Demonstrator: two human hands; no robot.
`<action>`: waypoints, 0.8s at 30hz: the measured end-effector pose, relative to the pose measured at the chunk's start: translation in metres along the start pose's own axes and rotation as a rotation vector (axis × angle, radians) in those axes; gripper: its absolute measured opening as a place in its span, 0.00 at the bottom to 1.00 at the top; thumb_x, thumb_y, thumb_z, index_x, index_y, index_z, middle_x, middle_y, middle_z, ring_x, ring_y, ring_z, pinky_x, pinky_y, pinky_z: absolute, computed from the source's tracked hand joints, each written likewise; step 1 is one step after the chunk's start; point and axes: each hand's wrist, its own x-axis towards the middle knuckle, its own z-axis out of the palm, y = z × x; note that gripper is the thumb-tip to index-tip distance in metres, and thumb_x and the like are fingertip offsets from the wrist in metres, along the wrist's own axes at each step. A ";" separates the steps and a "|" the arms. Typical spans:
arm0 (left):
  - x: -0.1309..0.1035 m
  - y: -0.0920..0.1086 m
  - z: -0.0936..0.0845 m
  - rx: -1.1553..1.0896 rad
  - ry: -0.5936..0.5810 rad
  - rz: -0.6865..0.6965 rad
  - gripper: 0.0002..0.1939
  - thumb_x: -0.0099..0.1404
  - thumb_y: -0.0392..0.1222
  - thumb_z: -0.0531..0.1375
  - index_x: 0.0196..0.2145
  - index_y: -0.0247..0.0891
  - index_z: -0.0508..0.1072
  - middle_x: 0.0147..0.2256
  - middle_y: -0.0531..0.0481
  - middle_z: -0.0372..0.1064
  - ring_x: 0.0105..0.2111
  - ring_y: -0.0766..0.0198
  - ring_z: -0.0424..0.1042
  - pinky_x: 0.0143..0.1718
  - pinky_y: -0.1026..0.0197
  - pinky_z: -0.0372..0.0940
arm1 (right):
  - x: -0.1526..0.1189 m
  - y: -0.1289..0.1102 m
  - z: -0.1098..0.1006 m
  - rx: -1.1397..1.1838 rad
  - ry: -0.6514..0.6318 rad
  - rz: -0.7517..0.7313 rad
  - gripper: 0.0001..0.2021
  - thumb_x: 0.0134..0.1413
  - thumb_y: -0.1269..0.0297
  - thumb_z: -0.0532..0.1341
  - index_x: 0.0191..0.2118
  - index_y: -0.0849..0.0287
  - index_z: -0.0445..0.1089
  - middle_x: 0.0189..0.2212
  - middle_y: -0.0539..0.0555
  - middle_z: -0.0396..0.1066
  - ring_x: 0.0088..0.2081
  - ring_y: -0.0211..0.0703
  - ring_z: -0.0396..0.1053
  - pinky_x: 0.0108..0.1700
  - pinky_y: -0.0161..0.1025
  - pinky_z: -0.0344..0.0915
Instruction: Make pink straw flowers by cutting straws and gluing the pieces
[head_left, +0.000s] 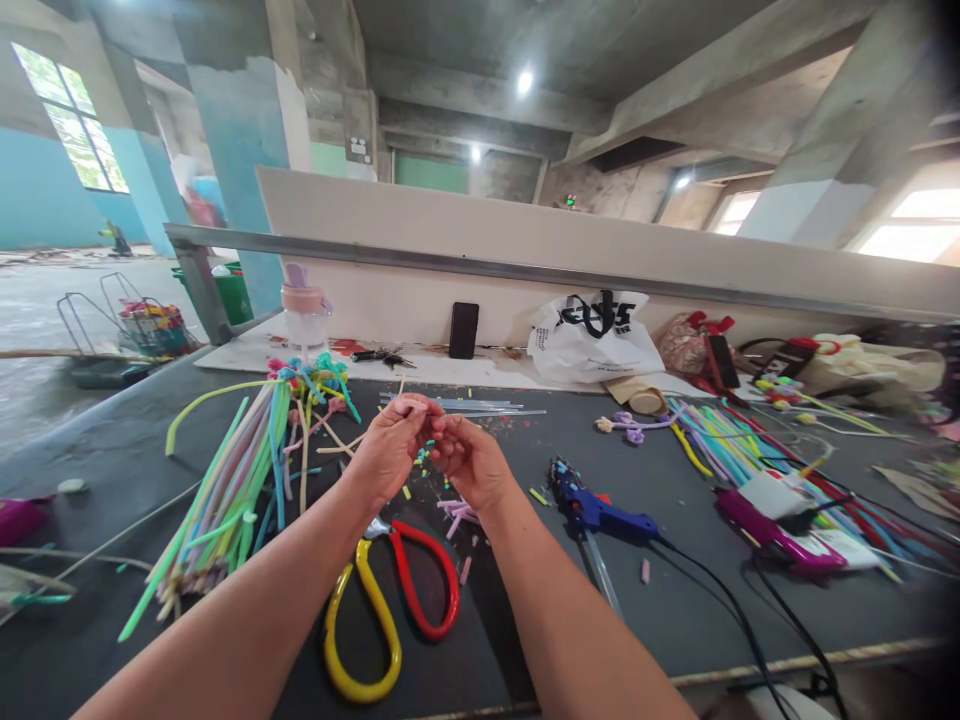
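My left hand (390, 447) and my right hand (474, 462) meet above the middle of the dark table, fingertips pinched together. Whatever lies between the fingers is too small or too hidden to name. Just below them, scissors (427, 580) with one red and one yellow handle lie on the table, their blades partly hidden by my left hand and forearm. Around the hands are short cut pieces, among them pink ones (459, 512). A blue glue gun (600, 512) lies to the right of my right hand. Behind the hands are clear glue sticks (495, 407).
Left lies a bundle of pastel pipe cleaners (225, 480), with a bottle (306, 315) behind it. A phone (463, 330) leans on the back panel beside a white bag (592, 340). At right are more pipe cleaners (720, 440), a magenta glue gun (780, 535) and black cords (720, 590).
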 end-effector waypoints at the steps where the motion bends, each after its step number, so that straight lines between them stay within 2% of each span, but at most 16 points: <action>1: 0.000 0.000 0.001 -0.020 0.008 0.008 0.06 0.54 0.41 0.62 0.28 0.35 0.69 0.28 0.53 0.68 0.27 0.70 0.67 0.30 0.67 0.63 | 0.000 0.001 0.000 0.012 -0.001 0.003 0.03 0.45 0.68 0.62 0.29 0.62 0.70 0.21 0.46 0.67 0.18 0.27 0.58 0.28 0.28 0.68; 8: 0.000 -0.003 0.001 -0.012 0.076 0.052 0.08 0.55 0.37 0.61 0.35 0.35 0.72 0.29 0.52 0.67 0.27 0.72 0.66 0.29 0.69 0.62 | -0.001 0.004 0.003 0.077 -0.014 -0.016 0.07 0.41 0.72 0.65 0.27 0.59 0.66 0.20 0.43 0.66 0.18 0.26 0.59 0.30 0.30 0.70; 15: 0.004 -0.005 -0.002 -0.049 0.103 0.059 0.08 0.53 0.37 0.63 0.34 0.35 0.74 0.31 0.52 0.69 0.30 0.72 0.66 0.34 0.69 0.62 | 0.001 0.004 0.004 0.138 -0.023 -0.043 0.06 0.43 0.72 0.65 0.28 0.59 0.67 0.25 0.46 0.70 0.20 0.25 0.61 0.31 0.27 0.69; 20: 0.005 -0.002 -0.006 -0.071 0.089 0.069 0.07 0.56 0.41 0.61 0.29 0.33 0.72 0.25 0.52 0.68 0.26 0.71 0.66 0.31 0.68 0.62 | 0.004 0.004 0.000 0.142 0.008 -0.051 0.06 0.41 0.73 0.67 0.26 0.61 0.68 0.21 0.44 0.68 0.21 0.26 0.63 0.32 0.26 0.68; 24: 0.005 -0.002 -0.010 -0.088 0.084 0.051 0.07 0.56 0.41 0.60 0.28 0.33 0.71 0.24 0.52 0.67 0.25 0.71 0.66 0.29 0.68 0.62 | 0.005 0.006 0.000 0.124 -0.008 -0.009 0.05 0.41 0.74 0.66 0.27 0.62 0.70 0.21 0.44 0.67 0.20 0.26 0.61 0.33 0.27 0.68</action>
